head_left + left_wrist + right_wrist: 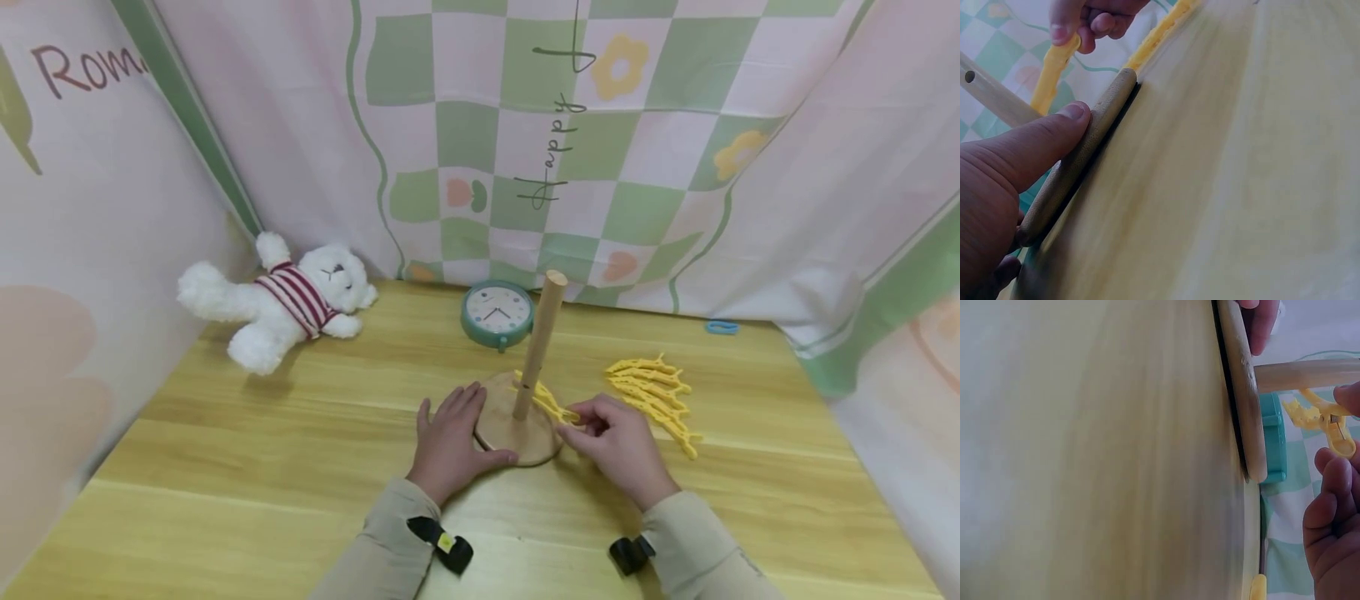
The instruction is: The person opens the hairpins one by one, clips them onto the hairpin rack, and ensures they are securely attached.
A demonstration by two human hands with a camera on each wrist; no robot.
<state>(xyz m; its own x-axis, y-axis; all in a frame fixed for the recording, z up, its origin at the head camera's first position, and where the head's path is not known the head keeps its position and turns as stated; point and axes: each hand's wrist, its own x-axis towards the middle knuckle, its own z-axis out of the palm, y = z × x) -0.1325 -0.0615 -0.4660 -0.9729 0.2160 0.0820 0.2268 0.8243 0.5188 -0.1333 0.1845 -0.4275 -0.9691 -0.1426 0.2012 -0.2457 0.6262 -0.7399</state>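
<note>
A wooden stand, with a round base (525, 442) and an upright post (542, 342), is on the table. My left hand (453, 442) holds the base at its left side, the thumb (1054, 134) lying along the near rim and the other fingers round the left edge. My right hand (618, 442) pinches a yellow branch-shaped clip (1329, 419) by its handle end, thumb on one arm and fingertips at the other. A small metal spring shows in the clip. Its branched end reaches over the base, close to the foot of the post.
Several more yellow branch-shaped clips (652, 392) lie fanned out beyond the right hand. Behind the stand lies a teal round clock (498, 313). A white plush bear (296, 296) is at the back left and a small blue clip (722, 327) at the back right. Printed curtains enclose the table (247, 467).
</note>
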